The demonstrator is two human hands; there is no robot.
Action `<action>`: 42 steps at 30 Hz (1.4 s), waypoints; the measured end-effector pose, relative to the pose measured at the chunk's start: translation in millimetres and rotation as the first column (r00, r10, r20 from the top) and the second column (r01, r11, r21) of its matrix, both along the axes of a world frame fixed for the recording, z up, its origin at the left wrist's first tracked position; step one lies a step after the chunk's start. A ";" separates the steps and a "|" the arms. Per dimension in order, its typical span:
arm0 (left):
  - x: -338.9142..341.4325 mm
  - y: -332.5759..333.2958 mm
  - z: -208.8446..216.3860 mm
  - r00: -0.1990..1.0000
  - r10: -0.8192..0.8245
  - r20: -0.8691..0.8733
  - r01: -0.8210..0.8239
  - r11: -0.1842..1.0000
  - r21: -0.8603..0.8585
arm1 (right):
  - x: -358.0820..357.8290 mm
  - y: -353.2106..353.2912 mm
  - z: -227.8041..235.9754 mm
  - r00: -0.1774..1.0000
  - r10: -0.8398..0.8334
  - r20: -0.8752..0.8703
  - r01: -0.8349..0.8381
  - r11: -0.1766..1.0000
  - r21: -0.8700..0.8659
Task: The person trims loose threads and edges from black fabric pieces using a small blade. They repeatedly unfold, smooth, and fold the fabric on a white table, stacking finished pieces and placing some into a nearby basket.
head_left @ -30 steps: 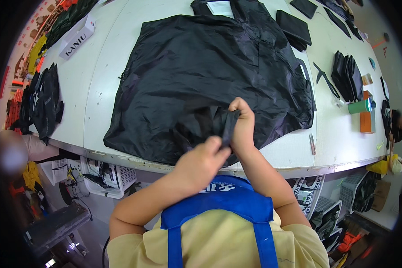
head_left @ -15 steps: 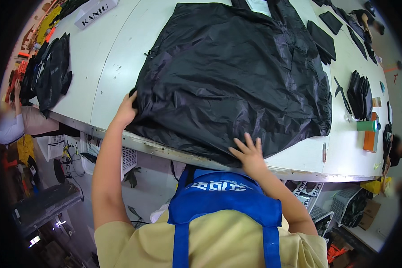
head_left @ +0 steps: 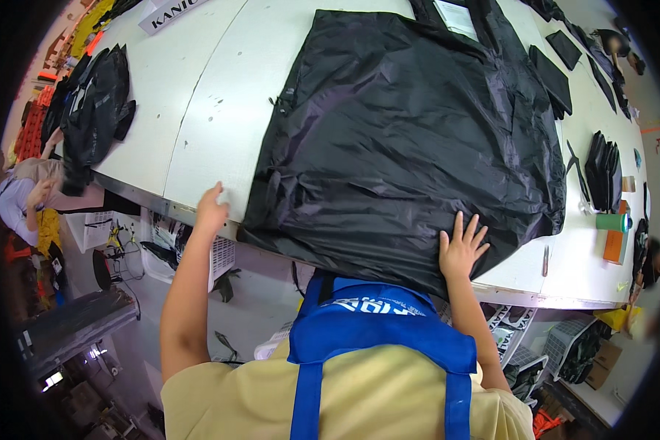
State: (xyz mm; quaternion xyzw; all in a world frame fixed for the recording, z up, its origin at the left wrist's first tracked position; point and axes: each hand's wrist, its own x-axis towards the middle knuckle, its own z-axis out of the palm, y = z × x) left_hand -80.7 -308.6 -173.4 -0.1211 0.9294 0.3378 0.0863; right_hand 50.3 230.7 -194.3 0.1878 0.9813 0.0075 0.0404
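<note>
A large black garment point(head_left: 389, 139) of thin, shiny fabric lies spread over the white table point(head_left: 213, 110), its near edge hanging slightly over the front. My right hand point(head_left: 462, 249) presses flat on its lower right part with the fingers spread. Just left of the garment, above the table's front edge, my left hand point(head_left: 213, 209) is off the cloth, fingers stretched out and nothing in them. A white card or label point(head_left: 456, 18) rests on the black fabric at the far end.
Folded black cloth pieces point(head_left: 551, 82) lie right of the garment. Farther right are black pouches point(head_left: 603, 172), a green cylinder point(head_left: 612, 222) and an orange box point(head_left: 614, 246). Black garments point(head_left: 95, 110) are heaped at the left, beside another person point(head_left: 33, 194). White baskets point(head_left: 221, 257) stand below the table.
My left hand has let go of the garment's left edge and moved off it. My right hand has shifted right and now lies flatter on the fabric.
</note>
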 end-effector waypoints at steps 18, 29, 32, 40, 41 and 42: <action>-56.4 109.6 65.3 0.832 -0.551 -0.070 0.509 0.807 -0.299 | 5.2 5.2 4.2 0.998 0.026 0.051 -0.028 0.999 0.034; -144.0 78.7 9.0 0.948 0.160 0.274 -0.301 0.726 0.618 | 2.1 4.6 7.8 0.999 0.018 0.046 -0.018 1.000 -0.004; -178.7 139.5 3.5 0.955 -0.033 0.296 -0.061 0.951 0.302 | 2.9 5.5 9.3 0.999 0.025 0.044 -0.025 1.000 -0.001; -219.7 123.6 -35.2 0.949 0.209 0.238 -0.310 0.763 0.567 | -2.9 8.6 7.1 0.997 0.068 0.023 -0.068 0.998 -0.009; -212.1 124.1 -23.5 0.944 0.230 0.238 -0.328 0.744 0.583 | -0.8 8.6 6.5 0.997 0.069 0.021 -0.069 0.998 -0.009; -202.4 125.0 3.9 0.910 0.052 0.411 -0.352 0.620 0.701 | 3.0 8.1 8.3 0.998 0.052 0.037 -0.052 0.999 -0.002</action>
